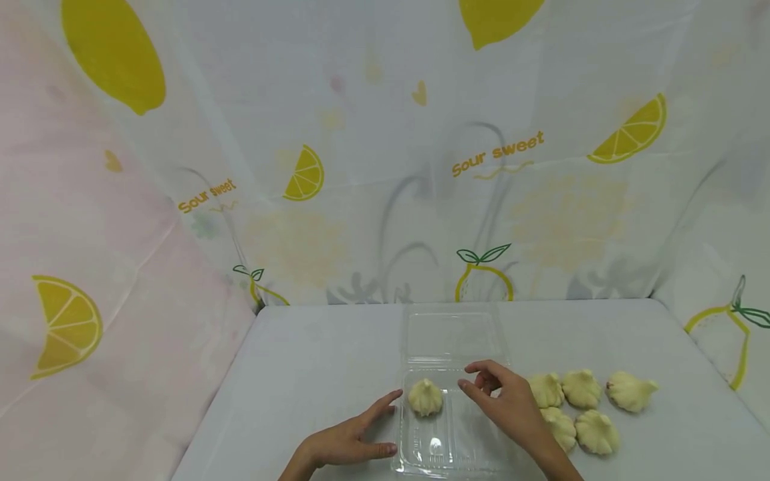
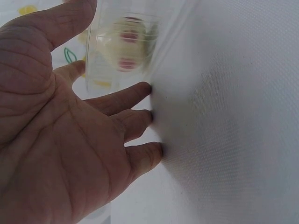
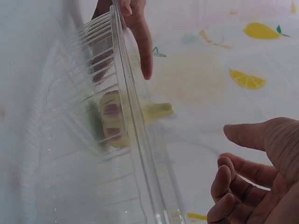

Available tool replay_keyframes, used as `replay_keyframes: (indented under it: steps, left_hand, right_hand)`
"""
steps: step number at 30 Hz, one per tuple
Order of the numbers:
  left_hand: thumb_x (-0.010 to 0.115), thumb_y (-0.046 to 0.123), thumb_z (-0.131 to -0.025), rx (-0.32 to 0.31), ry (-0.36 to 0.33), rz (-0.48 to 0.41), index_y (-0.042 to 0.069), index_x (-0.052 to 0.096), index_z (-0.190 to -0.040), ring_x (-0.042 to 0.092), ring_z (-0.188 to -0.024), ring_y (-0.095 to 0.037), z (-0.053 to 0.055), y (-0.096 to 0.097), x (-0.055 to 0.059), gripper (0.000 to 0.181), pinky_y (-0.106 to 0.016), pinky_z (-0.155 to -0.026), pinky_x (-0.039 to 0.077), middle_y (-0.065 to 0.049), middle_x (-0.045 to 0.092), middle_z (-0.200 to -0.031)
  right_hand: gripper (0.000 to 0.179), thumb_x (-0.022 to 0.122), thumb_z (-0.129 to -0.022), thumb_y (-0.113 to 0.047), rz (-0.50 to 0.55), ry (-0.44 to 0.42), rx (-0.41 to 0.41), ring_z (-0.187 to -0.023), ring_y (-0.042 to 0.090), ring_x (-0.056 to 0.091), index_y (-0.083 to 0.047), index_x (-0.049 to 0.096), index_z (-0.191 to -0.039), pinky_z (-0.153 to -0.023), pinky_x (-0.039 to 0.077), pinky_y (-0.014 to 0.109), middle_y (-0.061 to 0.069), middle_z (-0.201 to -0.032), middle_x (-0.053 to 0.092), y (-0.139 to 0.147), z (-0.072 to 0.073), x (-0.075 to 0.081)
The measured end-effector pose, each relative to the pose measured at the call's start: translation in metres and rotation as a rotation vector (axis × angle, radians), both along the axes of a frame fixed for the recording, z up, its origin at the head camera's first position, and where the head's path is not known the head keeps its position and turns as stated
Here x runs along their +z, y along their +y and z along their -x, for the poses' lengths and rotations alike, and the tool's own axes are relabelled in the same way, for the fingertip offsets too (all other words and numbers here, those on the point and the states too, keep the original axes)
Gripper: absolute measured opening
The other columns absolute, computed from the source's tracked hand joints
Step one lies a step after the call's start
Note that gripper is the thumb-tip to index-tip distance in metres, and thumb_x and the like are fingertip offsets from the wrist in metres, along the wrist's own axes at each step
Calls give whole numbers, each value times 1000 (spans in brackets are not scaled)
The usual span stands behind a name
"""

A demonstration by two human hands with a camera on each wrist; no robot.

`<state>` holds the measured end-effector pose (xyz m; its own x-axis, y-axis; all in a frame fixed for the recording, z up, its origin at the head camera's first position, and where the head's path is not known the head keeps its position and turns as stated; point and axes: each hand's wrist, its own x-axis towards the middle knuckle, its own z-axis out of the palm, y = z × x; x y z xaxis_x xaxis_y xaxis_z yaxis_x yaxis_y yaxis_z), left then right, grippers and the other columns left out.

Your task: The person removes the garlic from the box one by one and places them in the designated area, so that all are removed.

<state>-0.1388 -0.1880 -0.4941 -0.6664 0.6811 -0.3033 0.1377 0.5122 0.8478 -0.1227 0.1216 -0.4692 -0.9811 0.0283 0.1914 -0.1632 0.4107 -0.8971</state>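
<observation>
A clear plastic clamshell box (image 1: 421,461) lies on the table with its lid folded back. One pale garlic bulb (image 1: 426,398) sits in its far left part; through the box wall the bulb (image 3: 112,119) shows reddish patches low down. My left hand (image 1: 351,437) is at the box's left side, thumb and index finger spread along the wall, other fingertips (image 2: 145,158) resting on the table. Over the box's right half hovers my right hand (image 1: 502,397), fingers loosely bent with nothing between them. Right of it are several more garlic bulbs (image 1: 597,431), partly hidden by that hand and forearm.
The lid (image 1: 454,334) lies flat toward the back of the white table (image 1: 313,361). A lemon-print cloth (image 1: 361,234) hangs behind the table and along its sides. One garlic bulb (image 1: 630,391) lies a little apart at the far right.
</observation>
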Motion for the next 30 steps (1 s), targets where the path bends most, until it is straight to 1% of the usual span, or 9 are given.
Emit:
replay_keyframes:
  steps: [6,9,13,19,26,30]
  left_hand:
    - [65,39,-95,0,4,7,40,14,-156,20,-142,-44,0,0,1,80,-68,-106,20,-19,35,-153]
    - [65,39,-95,0,4,7,39,14,-156,21,-142,-43,0,1,1,79,-68,-106,21,-18,35,-152]
    - [65,38,-96,-3,0,5,39,14,-156,21,-142,-43,1,1,1,79,-68,-106,21,-19,35,-153]
    - [65,39,-96,-2,21,12,40,14,-156,23,-142,-42,1,1,-1,79,-66,-107,22,-18,36,-153]
    - [65,39,-96,3,-4,4,40,14,-156,21,-142,-45,1,1,-4,79,-69,-105,20,-20,34,-153]
    - [66,38,-95,7,-2,11,40,14,-156,21,-142,-44,0,1,-3,79,-69,-105,21,-19,35,-153]
  right_hand:
    - [20,82,-83,-27,4,-8,13,-64,6,57,-20,71,-98,-57,44,25,-9,-74,58,-8,2,-2]
    - [20,82,-83,-25,18,-14,16,-62,7,57,-19,71,-98,-57,44,25,-9,-74,58,-12,3,-4]
    - [20,83,-82,-21,30,-23,10,-61,7,57,-18,71,-97,-56,44,25,-9,-73,58,-16,4,-5]
    - [20,83,-81,-22,47,-30,-3,-61,7,56,-20,71,-97,-56,44,24,-9,-72,58,-23,5,-5]
    - [19,82,-83,-20,40,-48,-20,-61,6,54,-13,71,-97,-57,42,24,-8,-71,57,-31,3,-7]
    - [21,81,-84,-22,51,-62,-17,-62,6,54,-11,71,-98,-58,43,24,-7,-72,57,-35,1,-7]
